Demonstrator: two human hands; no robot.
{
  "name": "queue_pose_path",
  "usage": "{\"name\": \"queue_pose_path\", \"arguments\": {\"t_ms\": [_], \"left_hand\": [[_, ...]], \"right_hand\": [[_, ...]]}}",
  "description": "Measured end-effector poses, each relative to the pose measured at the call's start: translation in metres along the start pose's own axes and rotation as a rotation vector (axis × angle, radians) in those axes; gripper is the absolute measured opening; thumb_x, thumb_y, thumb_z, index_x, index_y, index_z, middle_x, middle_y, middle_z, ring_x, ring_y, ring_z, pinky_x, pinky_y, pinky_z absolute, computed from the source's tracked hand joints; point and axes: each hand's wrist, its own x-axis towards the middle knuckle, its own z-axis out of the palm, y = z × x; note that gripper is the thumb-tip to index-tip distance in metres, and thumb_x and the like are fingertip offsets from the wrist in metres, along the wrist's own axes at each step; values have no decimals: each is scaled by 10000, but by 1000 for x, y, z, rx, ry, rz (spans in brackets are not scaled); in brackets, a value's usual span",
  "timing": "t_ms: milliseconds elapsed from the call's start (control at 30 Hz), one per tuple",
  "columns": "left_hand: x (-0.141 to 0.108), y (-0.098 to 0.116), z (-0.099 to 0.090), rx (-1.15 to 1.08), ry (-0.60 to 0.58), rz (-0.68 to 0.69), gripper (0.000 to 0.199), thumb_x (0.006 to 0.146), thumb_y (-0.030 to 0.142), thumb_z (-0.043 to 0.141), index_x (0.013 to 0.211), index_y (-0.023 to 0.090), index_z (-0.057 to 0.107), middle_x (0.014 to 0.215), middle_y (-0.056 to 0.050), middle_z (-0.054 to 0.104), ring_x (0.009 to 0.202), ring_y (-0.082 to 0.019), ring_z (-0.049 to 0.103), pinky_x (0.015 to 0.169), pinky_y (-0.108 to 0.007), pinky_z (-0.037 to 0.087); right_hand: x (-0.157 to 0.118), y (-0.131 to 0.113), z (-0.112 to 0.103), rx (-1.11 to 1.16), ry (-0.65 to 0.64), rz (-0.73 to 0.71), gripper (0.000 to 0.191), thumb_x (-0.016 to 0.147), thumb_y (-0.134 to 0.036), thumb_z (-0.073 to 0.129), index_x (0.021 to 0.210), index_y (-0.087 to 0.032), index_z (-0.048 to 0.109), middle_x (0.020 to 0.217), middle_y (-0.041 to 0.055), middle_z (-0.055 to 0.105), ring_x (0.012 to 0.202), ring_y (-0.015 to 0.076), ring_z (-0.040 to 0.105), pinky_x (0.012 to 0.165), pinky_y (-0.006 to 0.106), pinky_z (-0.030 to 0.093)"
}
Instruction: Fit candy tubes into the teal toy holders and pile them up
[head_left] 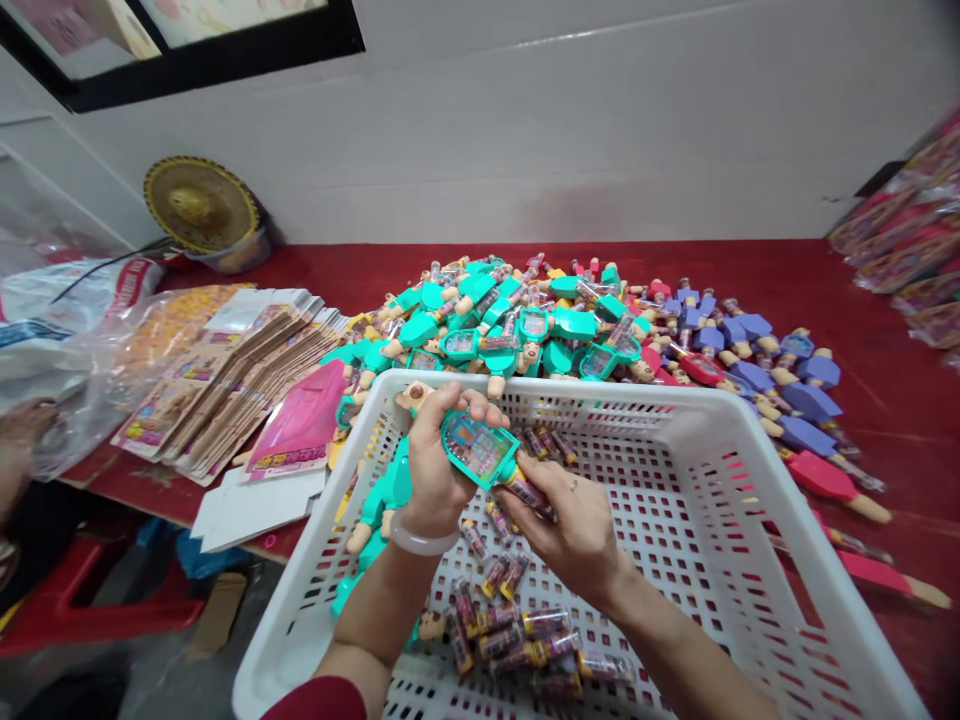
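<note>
Over a white plastic basket [570, 388], my left hand [431, 465] is closed around a teal toy [478, 448] with a clear window and a small animal-like head at one end. My right hand [577, 515] grips a clear printed tube [527, 490] at the toy's other end; whether the tube is fully seated cannot be made out. Below both hands, several similar tubes [525, 635] with yellow ends lie loose on the basket floor. More teal toys [390, 490] rest along the basket's left side, partly hidden by my left arm.
Behind the basket, teal toys [480, 330] are heaped on a red table [712, 262], with purple toys [810, 400] and red toys [825, 475] rightward. Printed cards [247, 370] and pink packaging [300, 415] lie left. Another person's hand [26, 425] is at far left. Bagged goods [900, 240] stand right.
</note>
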Motion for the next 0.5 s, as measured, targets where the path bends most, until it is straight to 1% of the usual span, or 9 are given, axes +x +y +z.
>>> {"name": "queue_pose_path", "arguments": {"t_ms": [67, 133, 200, 267, 333, 367, 400, 433, 500], "left_hand": [[2, -2, 0, -13, 2, 3, 235, 833, 229, 544, 613, 152, 514, 582, 25, 476, 571, -116, 547, 622, -285, 505], [4, -5, -1, 1, -25, 10, 246, 836, 242, 543, 609, 152, 516, 579, 22, 475, 578, -119, 551, 631, -287, 503], [7, -5, -4, 26, -70, 19, 255, 840, 244, 538, 603, 152, 520, 576, 17, 477, 584, -124, 553, 632, -285, 495], [10, -5, -8, 49, -124, 7, 254, 841, 238, 532, 601, 154, 524, 575, 14, 481, 577, -127, 548, 620, -286, 486], [14, -4, -14, 68, -168, -25, 256, 843, 232, 524, 599, 153, 527, 572, 14, 483, 565, -128, 542, 610, -289, 480], [17, -3, -17, 78, -173, -37, 260, 844, 233, 521, 596, 152, 529, 571, 13, 485, 561, -128, 541, 610, -290, 480], [19, -3, -19, 89, -161, -39, 264, 844, 234, 523, 593, 150, 531, 569, 12, 487, 561, -128, 543, 613, -290, 480], [22, -4, -22, 97, -133, -28, 264, 840, 234, 530, 590, 149, 532, 570, 11, 491, 565, -129, 548, 618, -289, 481], [27, -6, -26, 97, -61, 20, 245, 825, 230, 555, 594, 151, 529, 579, 13, 500, 576, -126, 557, 634, -283, 485]], "right_hand": [[1, -2, 0, 153, 19, 207, 320, 810, -212, 694, 1108, -136, 605, 855, 82, 695, 707, 168, 638, 610, 271, 484], [3, -1, 2, 484, -31, 557, 230, 811, -303, 697, 981, -158, 641, 740, 34, 672, 579, 124, 582, 510, 233, 441], [4, 4, 8, 929, -153, 906, 252, 820, -415, 669, 843, -170, 613, 576, -30, 586, 396, 62, 420, 383, 193, 324], [3, 9, 16, 1336, -286, 1115, 361, 820, -523, 624, 748, -180, 538, 491, -78, 494, 302, 21, 230, 322, 176, 204], [1, 15, 23, 1551, -408, 1169, 464, 826, -622, 547, 689, -182, 491, 477, -87, 464, 273, 10, 156, 298, 180, 166], [1, 17, 26, 1560, -458, 1151, 503, 840, -655, 490, 675, -180, 493, 475, -80, 464, 264, 16, 168, 291, 187, 171], [0, 19, 26, 1490, -472, 1111, 521, 858, -662, 448, 680, -177, 512, 479, -68, 474, 262, 27, 202, 288, 194, 185], [0, 21, 26, 1343, -445, 1051, 508, 871, -644, 443, 715, -171, 546, 509, -49, 512, 277, 42, 270, 298, 201, 223], [0, 23, 23, 898, -306, 860, 401, 850, -560, 556, 890, -165, 610, 688, 16, 633, 428, 93, 491, 398, 223, 373]]}}
